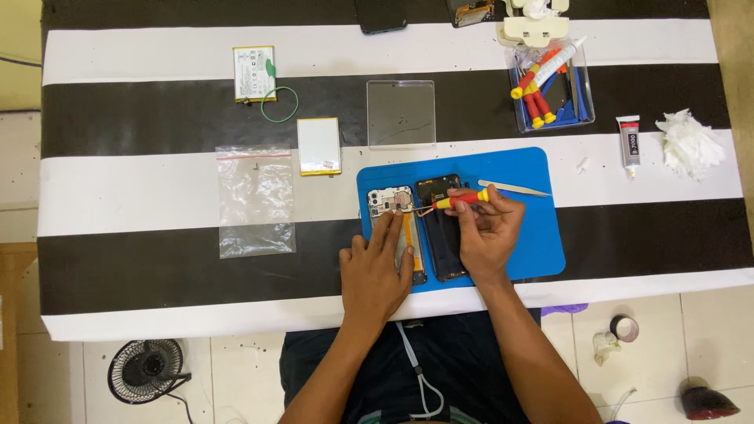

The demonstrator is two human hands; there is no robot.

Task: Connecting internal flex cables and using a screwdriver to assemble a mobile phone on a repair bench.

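While the left hand (375,271) lies flat with its fingers spread over the lower part of the opened phone body (395,228), pinning it to the blue mat (542,235), the right hand (487,232) has its grip closed narrow around the red and yellow screwdriver (459,199), whose tip points left toward the top of that body, near the camera end. Both phone parts sit side by side on the mat near the front edge of the surface (157,267): the body on the left and the dark second half (441,235) just beside it, partly under the right hand.

The body looks light, thin and stiff, with bare boards and small parts that I judge fragile, so it is best held by its edges or pressed on the frame, as the left hand does, not on the open components. The screwdriver is slim and light, and a fingertip pinch on its handle suits it.

Just beyond the right hand lie pale tweezers (514,188). Farther off are a clear zip bag (255,200), 2 flat batteries (319,146) (254,73), a clear rectangular panel (400,112), a tool tray (550,86), a glue tube (629,141) and crumpled tissue (689,143).
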